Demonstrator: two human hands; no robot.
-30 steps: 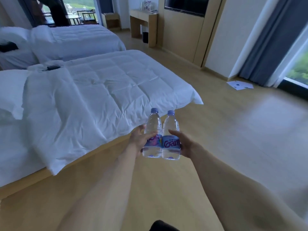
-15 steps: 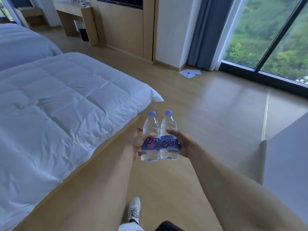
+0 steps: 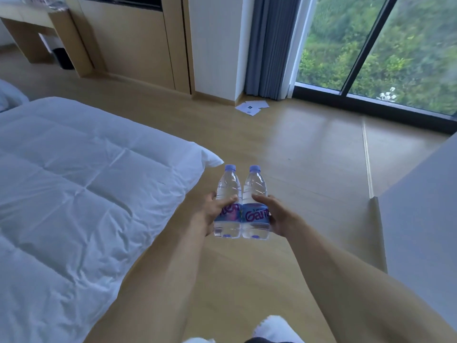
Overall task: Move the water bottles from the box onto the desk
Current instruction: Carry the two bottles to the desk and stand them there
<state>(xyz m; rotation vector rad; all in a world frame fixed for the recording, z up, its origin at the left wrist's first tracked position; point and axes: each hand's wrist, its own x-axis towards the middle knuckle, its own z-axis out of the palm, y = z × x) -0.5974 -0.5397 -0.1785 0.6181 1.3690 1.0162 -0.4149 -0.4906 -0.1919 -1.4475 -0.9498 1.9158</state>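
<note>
Item: left water bottle (image 3: 228, 201). Clear plastic, pale blue cap, blue label with pink lettering. Upright, held in the air above the wooden floor (image 3: 309, 157), its side touching its twin.

Item: right water bottle (image 3: 255, 203). Same make and cap, upright, label facing the camera, just right of the first.

Item: left hand (image 3: 212, 209). Wrapped round the left bottle at label height; thumb lies across the front, the other fingers pass behind and are hidden.

Item: right hand (image 3: 277, 214). Wrapped round the right bottle at label height; thumb across the front above the label, remaining fingers hidden behind.

Item: bed (image 3: 74, 194). White quilted duvet, fills the left side; its near corner lies just left of the bottles.

Item: grey surface (image 3: 420, 219). Flat, pale, at the right edge, well right of the bottles.

Item: papers (image 3: 252, 108). White sheets on the far floor, beside the grey curtain (image 3: 269, 45).

Item: window (image 3: 395, 50). Floor-height glass, far right, greenery outside.

Item: wooden desk (image 3: 32, 23). Far left corner, against the wall panelling.
</note>
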